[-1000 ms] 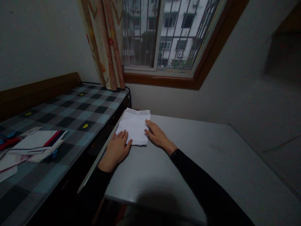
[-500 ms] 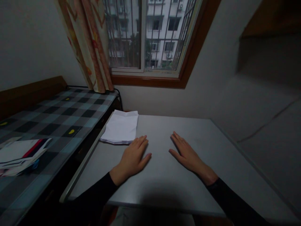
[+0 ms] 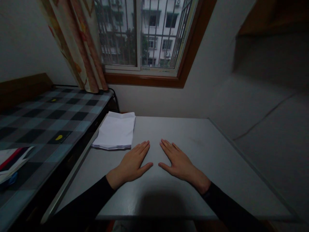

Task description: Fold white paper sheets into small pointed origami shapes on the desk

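Observation:
Both hands lie palm down on a pale grey table (image 3: 183, 196). My left hand (image 3: 132, 162) is flat with its thumb spread from the fingers, and it holds nothing. Just beyond its fingers, at the table's far left corner, is a stack of white paper (image 3: 116, 130); a narrow strip of table shows between the hand and the stack's near edge. Facing it across a small gap, my right hand (image 3: 180, 162) rests flat as well, fingers stretched out and thumb apart, with nothing in it.
A bed with a checked cover (image 3: 72, 114) runs along the table's left side, with some printed papers (image 3: 12, 161) on it. Behind the table are a wall, a barred window (image 3: 145, 38) and a patterned curtain (image 3: 79, 48). A brown shelf (image 3: 272, 19) juts out at upper right.
My right hand has moved left, closer to my left hand, and the gap between them is smaller. The view has turned slightly right. The paper stack stays in place on the table.

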`<state>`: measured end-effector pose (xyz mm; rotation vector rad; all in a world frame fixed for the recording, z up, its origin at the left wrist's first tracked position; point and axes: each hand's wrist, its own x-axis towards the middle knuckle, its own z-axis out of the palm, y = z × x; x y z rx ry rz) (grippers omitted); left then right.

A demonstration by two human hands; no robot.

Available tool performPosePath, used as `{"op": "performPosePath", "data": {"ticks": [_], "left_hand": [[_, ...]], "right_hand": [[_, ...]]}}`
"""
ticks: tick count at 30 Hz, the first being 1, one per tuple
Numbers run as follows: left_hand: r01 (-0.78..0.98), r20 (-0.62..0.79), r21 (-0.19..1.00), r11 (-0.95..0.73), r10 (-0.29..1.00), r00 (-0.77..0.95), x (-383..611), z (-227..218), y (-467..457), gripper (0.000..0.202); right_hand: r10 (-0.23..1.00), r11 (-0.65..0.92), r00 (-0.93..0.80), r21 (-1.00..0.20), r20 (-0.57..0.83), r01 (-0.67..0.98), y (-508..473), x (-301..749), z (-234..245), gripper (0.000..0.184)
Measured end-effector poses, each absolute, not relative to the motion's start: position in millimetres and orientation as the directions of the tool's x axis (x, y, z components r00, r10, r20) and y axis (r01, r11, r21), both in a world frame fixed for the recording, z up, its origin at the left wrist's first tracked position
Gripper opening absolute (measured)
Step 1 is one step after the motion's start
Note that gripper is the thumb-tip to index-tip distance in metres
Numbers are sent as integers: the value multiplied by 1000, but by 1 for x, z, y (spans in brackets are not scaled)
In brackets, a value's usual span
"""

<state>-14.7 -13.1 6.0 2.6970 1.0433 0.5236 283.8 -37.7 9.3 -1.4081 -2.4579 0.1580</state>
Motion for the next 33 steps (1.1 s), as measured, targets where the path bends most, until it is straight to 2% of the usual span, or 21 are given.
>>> {"op": "performPosePath", "data": {"ticks": [4,23,33], "left_hand": [[610,210,305,-731,677,706,-15,1,-10,86],[601,239,302,-740,669,703,-15,-1,-10,87],[615,197,303,-728,679,707,-15,2,-10,87]], "right_hand": [[865,500,-470,-226,176,836,-37,279,4,98],[855,516,-479,-237,198,823,-36,281,3,99],[860,508,-478,-225,177,831,-36,280,5,97]]}}
